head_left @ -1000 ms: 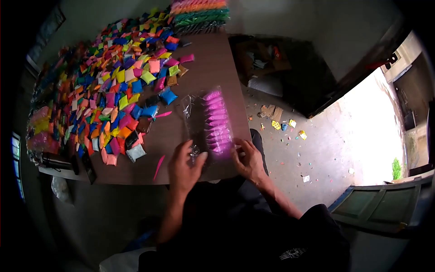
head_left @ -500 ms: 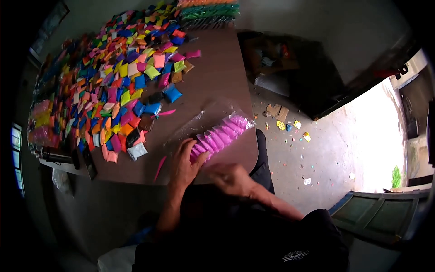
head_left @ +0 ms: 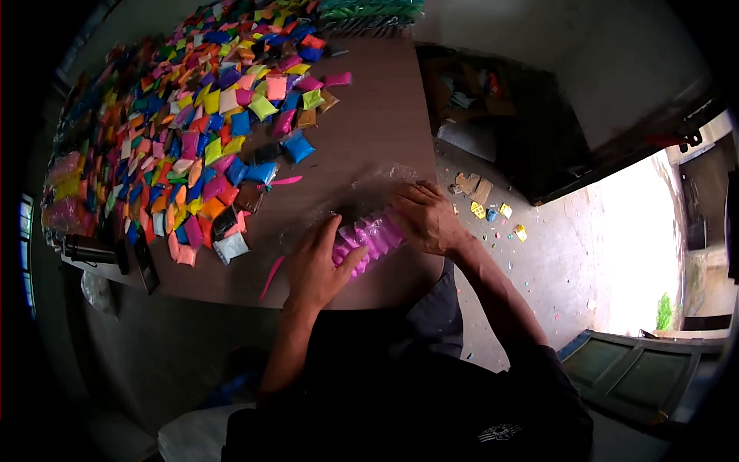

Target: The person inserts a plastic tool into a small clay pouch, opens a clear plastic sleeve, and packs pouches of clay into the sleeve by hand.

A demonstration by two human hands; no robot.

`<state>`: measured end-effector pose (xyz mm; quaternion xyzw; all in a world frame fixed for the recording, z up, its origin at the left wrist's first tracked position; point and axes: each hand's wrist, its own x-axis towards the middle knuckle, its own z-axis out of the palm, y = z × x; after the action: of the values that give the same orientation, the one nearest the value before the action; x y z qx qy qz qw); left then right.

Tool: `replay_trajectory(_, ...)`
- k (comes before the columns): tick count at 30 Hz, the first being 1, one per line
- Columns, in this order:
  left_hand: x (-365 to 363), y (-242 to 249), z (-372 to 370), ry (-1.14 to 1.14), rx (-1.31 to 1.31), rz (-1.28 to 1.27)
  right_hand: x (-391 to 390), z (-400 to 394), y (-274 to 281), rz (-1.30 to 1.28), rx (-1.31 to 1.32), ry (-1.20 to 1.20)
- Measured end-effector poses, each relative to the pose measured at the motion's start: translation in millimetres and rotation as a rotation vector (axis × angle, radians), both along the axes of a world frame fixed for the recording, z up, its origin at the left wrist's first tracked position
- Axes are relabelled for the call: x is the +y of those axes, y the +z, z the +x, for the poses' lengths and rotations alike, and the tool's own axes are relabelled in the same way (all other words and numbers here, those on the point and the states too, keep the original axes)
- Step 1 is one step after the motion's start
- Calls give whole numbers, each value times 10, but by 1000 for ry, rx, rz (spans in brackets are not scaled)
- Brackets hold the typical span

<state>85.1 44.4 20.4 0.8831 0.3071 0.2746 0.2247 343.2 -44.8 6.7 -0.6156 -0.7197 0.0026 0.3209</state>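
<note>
A row of pink packets [head_left: 371,237], pressed side by side in clear plastic, lies near the table's front right corner. My left hand [head_left: 314,266] grips its left end, thumb along the near side and fingers on the far side. Over the right end, my right hand [head_left: 428,219] is curled with its fingers bent down, hiding that end. Loose clear film [head_left: 385,175] spreads on the table behind the row. To the left of my left hand lies a thin pink plastic strip [head_left: 272,277].
A large heap of small colourful packets [head_left: 223,123] covers the table's left side. Bundled green packets [head_left: 373,9] sit at the back. A dark bottle [head_left: 92,250] and a phone-like dark object [head_left: 145,266] lie at the left edge. Scraps [head_left: 477,209] litter the floor at right.
My right hand has moved from the near table edge up and onto the right end of the pink row. My left hand stays at the left end. The view has shifted slightly.
</note>
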Motion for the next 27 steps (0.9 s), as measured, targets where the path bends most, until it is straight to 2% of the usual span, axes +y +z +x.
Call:
replay_trajectory(1,0,7,29,6,87,-15,11,-11,-36,-11,35,4)
replay_trajectory(2,25,-30,47,4,88,-16,15,-19,-73,-23,71,8)
replay_trajectory(4,93,-110,80,-120,109,-212,22,-35,-132,-43,119,5)
replay_trajectory(7,150,-124,77,-160,64,-261,32,-45,-164,-73,176,9)
replay_trajectory(10,77,-59,123,-52,-35,-200,40,-37,-155,-92,187,14)
replay_trajectory(14,61,56,255,-26,-104,-60,54,-47,-130,-68,190,30)
replay_trajectory(16,84,68,256,-133,52,-175,62,-51,-131,-68,180,30)
replay_trajectory(17,104,87,257,-132,53,-173,66,-57,-133,-65,172,27)
replay_trajectory(19,133,127,257,-162,41,-402,33,-71,-130,-87,162,9)
replay_trajectory(24,164,1,237,-159,-13,-369,12,-97,-59,-140,142,-5)
replay_trajectory(26,172,-32,225,-158,-21,-367,49,-153,74,73,103,-4)
replay_trajectory(27,173,-39,222,-160,11,-364,61,-174,79,71,105,-4)
